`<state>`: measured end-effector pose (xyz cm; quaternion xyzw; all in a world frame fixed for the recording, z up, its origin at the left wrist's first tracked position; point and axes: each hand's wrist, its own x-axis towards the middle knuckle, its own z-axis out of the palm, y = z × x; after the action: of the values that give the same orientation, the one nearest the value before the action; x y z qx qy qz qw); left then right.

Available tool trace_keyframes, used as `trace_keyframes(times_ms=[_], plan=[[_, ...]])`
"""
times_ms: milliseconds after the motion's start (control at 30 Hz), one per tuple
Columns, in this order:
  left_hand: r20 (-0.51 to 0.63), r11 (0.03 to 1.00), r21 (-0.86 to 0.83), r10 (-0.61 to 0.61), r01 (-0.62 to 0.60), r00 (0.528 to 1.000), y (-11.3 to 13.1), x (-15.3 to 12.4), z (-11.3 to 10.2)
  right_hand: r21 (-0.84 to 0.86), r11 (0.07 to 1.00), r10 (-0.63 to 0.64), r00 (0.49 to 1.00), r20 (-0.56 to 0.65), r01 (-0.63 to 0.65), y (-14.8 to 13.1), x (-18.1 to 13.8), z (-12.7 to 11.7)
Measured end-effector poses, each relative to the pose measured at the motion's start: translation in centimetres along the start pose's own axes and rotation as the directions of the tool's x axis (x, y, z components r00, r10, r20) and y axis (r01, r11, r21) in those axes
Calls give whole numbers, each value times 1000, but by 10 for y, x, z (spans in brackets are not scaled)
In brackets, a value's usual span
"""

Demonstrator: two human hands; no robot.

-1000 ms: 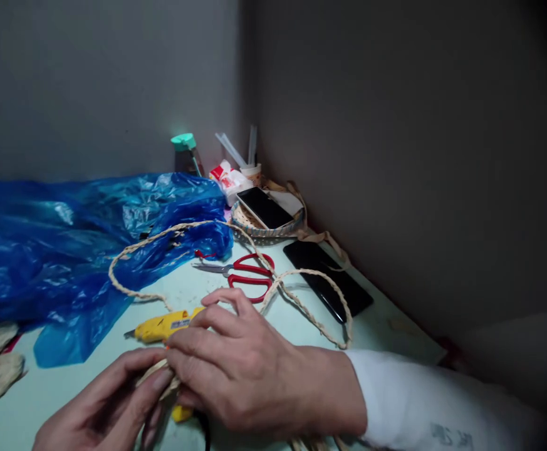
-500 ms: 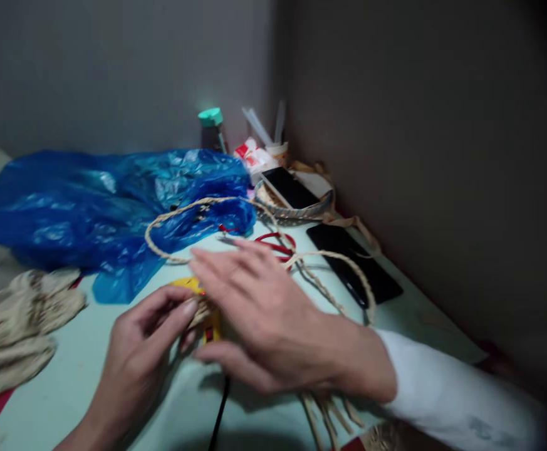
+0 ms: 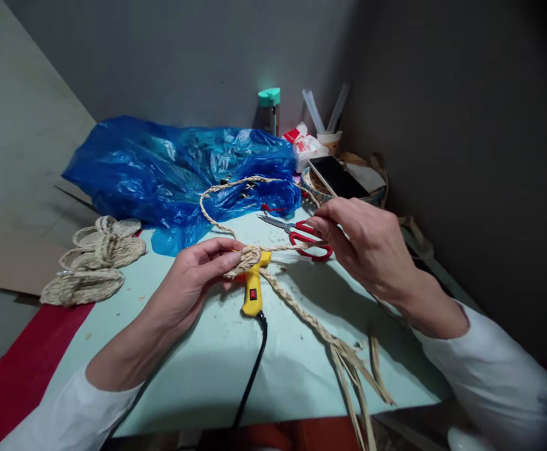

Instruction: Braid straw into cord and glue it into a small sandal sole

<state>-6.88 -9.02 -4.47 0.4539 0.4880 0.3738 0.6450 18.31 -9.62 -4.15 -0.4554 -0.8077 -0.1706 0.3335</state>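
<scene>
My left hand [image 3: 202,272] pinches a small coiled piece of straw braid [image 3: 247,260] between thumb and fingers. From it a length of braided straw cord [image 3: 285,248] runs right to my right hand [image 3: 360,247], whose thumb and fingertips are closed on it. Directly below the coil lies a yellow glue gun [image 3: 253,291] with a red switch, its black cable trailing toward me. The cord loops back over a blue bag, and another stretch of braid [image 3: 301,310] ends in loose strands at the table's front. Red-handled scissors [image 3: 296,232] lie behind the cord, partly covered by it.
Several woven straw pieces [image 3: 97,260] sit at the left edge. A crumpled blue plastic bag [image 3: 160,169] spreads across the back. Behind my right hand are a basket holding a phone [image 3: 339,177], a cup of clear sticks [image 3: 329,141] and a green-lidded bottle [image 3: 269,109].
My right hand has moved right and up from beside the left, drawing the cord out straight. The view has shifted, and the glue gun now shows more fully on the table.
</scene>
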Motion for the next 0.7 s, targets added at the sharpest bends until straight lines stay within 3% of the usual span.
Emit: trace_keyframes(times_ms=[200, 300, 533, 700], plan=[[-20, 942, 282, 197, -184, 980, 5, -4, -1, 66, 991, 118, 992, -51, -115, 0, 1, -15], [-31, 918, 332, 240, -217, 970, 6, -4, 1, 115, 981, 161, 986, -31, -156, -2, 0, -18], [-84, 923, 301, 278, -241, 957, 4, 1, -1, 214, 969, 125, 992, 25, -128, -1, -1, -12], [-27, 977, 132, 173, -168, 984, 8, 2, -5, 322, 935, 155, 988, 13, -151, -7, 0, -14]])
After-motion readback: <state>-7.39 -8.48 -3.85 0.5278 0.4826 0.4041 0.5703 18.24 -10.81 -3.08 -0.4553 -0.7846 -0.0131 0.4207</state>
